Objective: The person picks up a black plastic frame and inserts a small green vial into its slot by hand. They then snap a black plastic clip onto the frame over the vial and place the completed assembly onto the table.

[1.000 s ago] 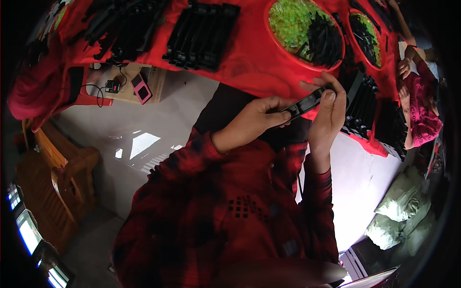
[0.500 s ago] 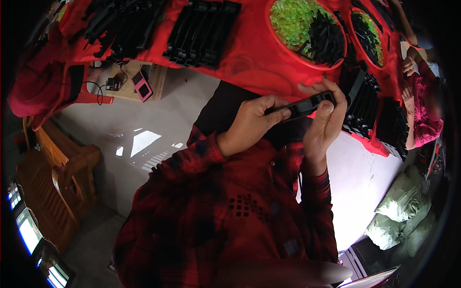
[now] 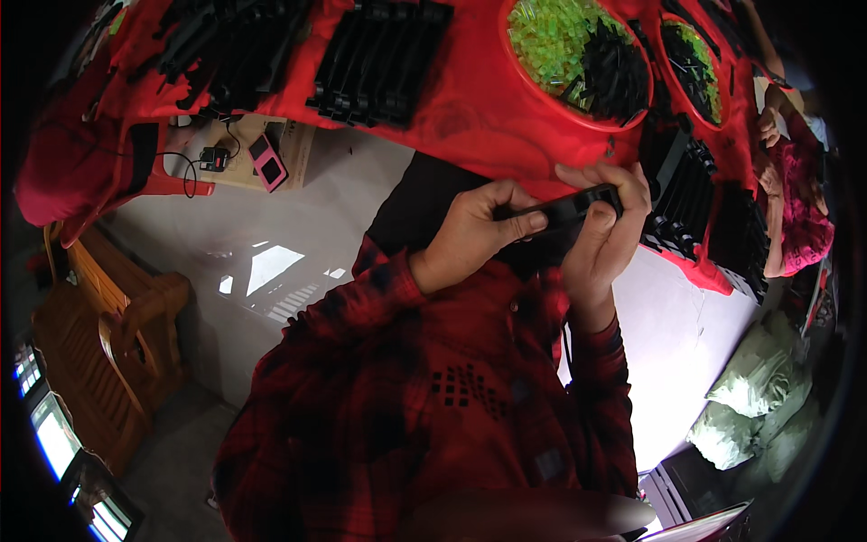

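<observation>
While both hands are full, I see the black part (image 3: 569, 210) only in pieces: it is held over the near edge of the red-covered bench (image 3: 470, 140), close before the wearer's body. My view shows the left hand (image 3: 474, 228) clamped on its left end, thumb on top; the fingers beneath are mostly hidden. The right hand (image 3: 607, 230) is closed around the other end, thumb pressed near the tip, and I cannot make out its inner grip. Dark on dark, the part's finer shape is lost to me.

Beyond it, the large bowl (image 3: 545, 105) of green and black pieces is cut by the upper edge, as is a row of black parts (image 3: 379, 68) farther left. At right, another black stack (image 3: 682, 194) falls into shadow, and the rim of the fisheye smears a co-worker in pink (image 3: 799, 221).
</observation>
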The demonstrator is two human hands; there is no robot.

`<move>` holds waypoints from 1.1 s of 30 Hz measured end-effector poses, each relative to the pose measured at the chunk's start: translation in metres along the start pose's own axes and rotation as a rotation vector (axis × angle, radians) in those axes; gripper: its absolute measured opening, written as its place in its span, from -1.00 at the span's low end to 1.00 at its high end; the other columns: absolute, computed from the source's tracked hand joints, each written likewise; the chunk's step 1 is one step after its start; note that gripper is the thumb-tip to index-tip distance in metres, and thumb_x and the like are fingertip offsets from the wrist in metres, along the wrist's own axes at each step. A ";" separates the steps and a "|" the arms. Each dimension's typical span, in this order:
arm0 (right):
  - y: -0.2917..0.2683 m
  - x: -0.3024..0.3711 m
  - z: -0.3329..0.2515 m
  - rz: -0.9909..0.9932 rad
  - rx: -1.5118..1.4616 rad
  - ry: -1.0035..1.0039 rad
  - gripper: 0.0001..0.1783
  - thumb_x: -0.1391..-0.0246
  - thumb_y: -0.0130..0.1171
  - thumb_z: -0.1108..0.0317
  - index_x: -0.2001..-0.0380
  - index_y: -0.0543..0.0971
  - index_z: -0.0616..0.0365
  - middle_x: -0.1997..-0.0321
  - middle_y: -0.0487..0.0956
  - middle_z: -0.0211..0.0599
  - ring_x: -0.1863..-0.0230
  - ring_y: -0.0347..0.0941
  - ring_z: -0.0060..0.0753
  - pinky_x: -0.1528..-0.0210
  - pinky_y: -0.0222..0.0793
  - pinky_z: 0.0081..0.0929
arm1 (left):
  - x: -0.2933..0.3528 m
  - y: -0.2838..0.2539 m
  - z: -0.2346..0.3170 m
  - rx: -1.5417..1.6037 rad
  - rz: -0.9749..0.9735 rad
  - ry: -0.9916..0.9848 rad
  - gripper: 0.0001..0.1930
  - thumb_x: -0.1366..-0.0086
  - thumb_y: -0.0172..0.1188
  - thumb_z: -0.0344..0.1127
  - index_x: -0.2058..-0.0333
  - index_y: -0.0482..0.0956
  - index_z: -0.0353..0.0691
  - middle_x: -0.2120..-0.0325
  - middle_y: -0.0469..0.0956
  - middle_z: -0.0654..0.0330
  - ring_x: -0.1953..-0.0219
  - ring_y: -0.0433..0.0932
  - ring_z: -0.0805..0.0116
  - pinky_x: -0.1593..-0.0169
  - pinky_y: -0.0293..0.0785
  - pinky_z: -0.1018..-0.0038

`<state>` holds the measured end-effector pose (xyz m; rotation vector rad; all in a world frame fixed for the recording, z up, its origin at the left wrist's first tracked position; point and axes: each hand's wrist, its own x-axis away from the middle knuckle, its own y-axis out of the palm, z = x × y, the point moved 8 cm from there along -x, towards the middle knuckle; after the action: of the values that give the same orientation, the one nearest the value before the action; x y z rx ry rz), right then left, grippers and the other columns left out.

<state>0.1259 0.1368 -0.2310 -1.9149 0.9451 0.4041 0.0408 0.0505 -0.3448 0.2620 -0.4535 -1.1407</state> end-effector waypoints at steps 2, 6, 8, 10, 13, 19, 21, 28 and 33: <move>0.001 0.004 -0.002 0.014 0.016 -0.019 -0.71 -0.35 -0.15 0.32 -0.03 0.35 0.27 0.16 0.67 -0.18 0.07 0.47 -0.27 -0.37 -0.08 0.08 | 0.002 0.001 0.000 0.001 -0.014 0.002 -0.89 -0.34 0.26 -0.40 0.26 0.54 -0.29 0.35 0.57 0.31 0.30 0.54 0.59 0.18 0.53 0.60; 0.002 0.009 -0.011 -0.035 0.036 -0.026 -0.72 -0.34 -0.10 0.31 -0.01 0.36 0.24 0.13 0.65 -0.21 0.04 0.50 -0.26 -0.37 -0.09 0.08 | 0.006 0.002 -0.005 0.129 -0.027 0.000 -0.91 -0.32 0.26 -0.44 0.29 0.51 -0.25 0.34 0.53 0.35 0.26 0.52 0.61 0.15 0.51 0.61; 0.003 0.009 -0.015 -0.041 0.032 -0.018 -0.72 -0.35 -0.10 0.30 -0.01 0.36 0.24 0.13 0.65 -0.24 0.04 0.50 -0.26 -0.37 -0.09 0.07 | 0.006 0.001 -0.003 0.084 -0.025 0.006 -0.90 -0.31 0.25 -0.49 0.31 0.49 -0.23 0.33 0.51 0.35 0.24 0.49 0.63 0.09 0.49 0.61; 0.002 0.008 -0.019 -0.005 0.008 -0.022 -0.72 -0.34 -0.07 0.29 -0.01 0.37 0.22 0.11 0.65 -0.28 0.04 0.51 -0.26 -0.37 -0.09 0.08 | 0.007 0.002 -0.005 0.136 -0.036 0.017 -0.90 -0.30 0.25 -0.51 0.31 0.49 -0.23 0.33 0.51 0.35 0.23 0.49 0.62 0.08 0.49 0.60; 0.000 0.005 -0.025 -0.059 0.008 -0.037 -0.73 -0.31 -0.04 0.32 0.00 0.37 0.21 0.10 0.65 -0.28 0.05 0.52 -0.27 -0.36 -0.09 0.12 | 0.009 0.006 -0.008 0.235 -0.053 0.025 -0.89 -0.29 0.24 -0.55 0.31 0.49 -0.23 0.31 0.50 0.33 0.24 0.49 0.61 0.08 0.50 0.60; 0.006 0.002 -0.012 -0.082 0.033 0.049 -0.76 -0.26 -0.01 0.42 0.03 0.40 0.22 0.11 0.64 -0.25 0.06 0.53 -0.29 -0.37 -0.06 0.07 | 0.000 0.004 -0.017 0.238 -0.069 -0.106 -0.89 -0.33 0.24 -0.42 0.34 0.48 -0.25 0.40 0.55 0.26 0.33 0.54 0.56 0.19 0.50 0.57; 0.014 -0.006 0.004 -0.113 0.069 0.098 -0.77 -0.28 -0.03 0.42 0.03 0.41 0.24 0.13 0.64 -0.22 0.07 0.53 -0.29 -0.36 -0.04 0.04 | -0.010 0.001 -0.022 0.214 -0.043 -0.219 -0.83 -0.39 0.20 -0.27 0.32 0.50 -0.24 0.41 0.59 0.23 0.39 0.54 0.52 0.23 0.49 0.55; 0.033 -0.019 0.066 -0.064 -0.378 0.467 -0.58 -0.47 -0.19 0.18 -0.07 0.41 0.34 0.18 0.61 -0.11 0.15 0.63 -0.34 0.01 0.42 -0.44 | -0.024 -0.008 0.002 0.200 -0.174 -0.217 -0.74 -0.39 0.10 -0.42 -0.01 0.49 -0.38 0.15 0.59 0.12 0.12 0.58 0.41 -0.05 0.47 0.47; 0.047 -0.020 0.080 -0.124 -0.504 0.564 -0.51 -0.48 -0.26 0.14 -0.11 0.39 0.39 0.05 0.58 -0.05 0.05 0.62 -0.27 -0.08 0.40 -0.42 | -0.022 -0.006 0.016 0.133 -0.219 -0.240 -0.57 -0.32 0.09 -0.49 -0.15 0.39 -0.44 0.04 0.56 0.06 0.02 0.58 0.34 -0.10 0.49 0.44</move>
<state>0.0853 0.2012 -0.2875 -2.6119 1.1463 0.0126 0.0214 0.0686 -0.3380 0.2969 -0.7279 -1.3659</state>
